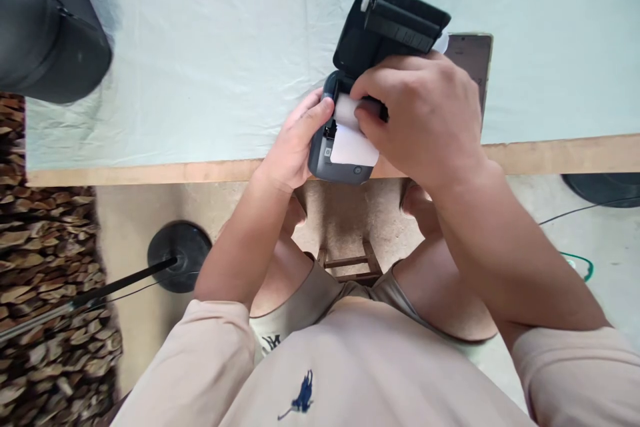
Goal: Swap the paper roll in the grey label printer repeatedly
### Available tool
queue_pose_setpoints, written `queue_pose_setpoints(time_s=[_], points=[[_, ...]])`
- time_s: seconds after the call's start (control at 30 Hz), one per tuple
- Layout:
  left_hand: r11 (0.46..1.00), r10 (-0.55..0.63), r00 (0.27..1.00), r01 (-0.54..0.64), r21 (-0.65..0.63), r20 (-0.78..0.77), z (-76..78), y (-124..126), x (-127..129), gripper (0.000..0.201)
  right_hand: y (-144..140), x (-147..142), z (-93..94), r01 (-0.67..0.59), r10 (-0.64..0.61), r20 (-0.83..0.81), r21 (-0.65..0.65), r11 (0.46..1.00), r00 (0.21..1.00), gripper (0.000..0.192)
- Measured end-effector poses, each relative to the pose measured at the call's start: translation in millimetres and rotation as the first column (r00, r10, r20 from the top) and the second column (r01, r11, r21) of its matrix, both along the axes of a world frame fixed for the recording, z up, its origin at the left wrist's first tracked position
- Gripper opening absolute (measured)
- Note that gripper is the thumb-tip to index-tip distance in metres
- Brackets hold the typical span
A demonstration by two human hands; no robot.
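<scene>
A small dark portable receipt printer point(345, 172) is held over the table's front edge, its hinged lid point(353, 47) swung up and away from me. My left hand point(299, 140) grips the printer's left side, with the thumb on its upper rim. In the paper bay lies a white paper roll point(345, 109), its loose end point(353, 147) hanging over the printer's front toward me. The thumb and forefinger of my right hand point(430, 113) close on the roll from the right. That hand covers the right part of the bay, and its other fingers are curled.
Behind my right hand a phone point(470, 50) lies on the table's pale cloth point(210, 67). A black bag-like object point(50, 33) stands at the far left. Below are a round black stand base point(177, 250), stacked firewood point(45, 280) and a wooden stool point(355, 267).
</scene>
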State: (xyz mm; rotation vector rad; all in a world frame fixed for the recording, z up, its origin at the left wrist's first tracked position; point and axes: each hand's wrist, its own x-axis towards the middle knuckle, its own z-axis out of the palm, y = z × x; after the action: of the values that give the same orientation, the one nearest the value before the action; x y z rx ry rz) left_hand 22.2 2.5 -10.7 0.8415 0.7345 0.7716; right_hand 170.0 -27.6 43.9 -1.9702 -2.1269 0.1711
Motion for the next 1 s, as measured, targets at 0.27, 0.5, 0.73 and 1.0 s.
queue_pose_setpoints(time_s=[0.27,0.5,0.73,1.0], points=[[1.000,-0.005,1.000,0.005,0.028,-0.009,3.9,-0.6,0.8,0.019,-2.5,-1.0,2.5,0.013,0.003,0.080,-0.204,0.979,0.997,0.035],[0.999,0.032,0.998,-0.034,0.038,0.059,4.6,-1.2,1.2,0.020,2.1,5.3,7.5,-0.037,0.000,-0.301,-0.118,0.992,0.954,0.041],[0.988,0.128,0.992,-0.127,0.082,0.002,11.7,4.4,-12.3,0.017,15.5,21.4,2.5,-0.042,-0.094,-0.932,-0.116,0.992,0.351,0.040],[0.974,0.191,0.981,-0.187,0.125,-0.020,9.7,8.7,-22.3,0.012,10.1,7.9,-22.6,-0.052,-0.073,-0.881,-0.110,0.993,0.468,0.023]])
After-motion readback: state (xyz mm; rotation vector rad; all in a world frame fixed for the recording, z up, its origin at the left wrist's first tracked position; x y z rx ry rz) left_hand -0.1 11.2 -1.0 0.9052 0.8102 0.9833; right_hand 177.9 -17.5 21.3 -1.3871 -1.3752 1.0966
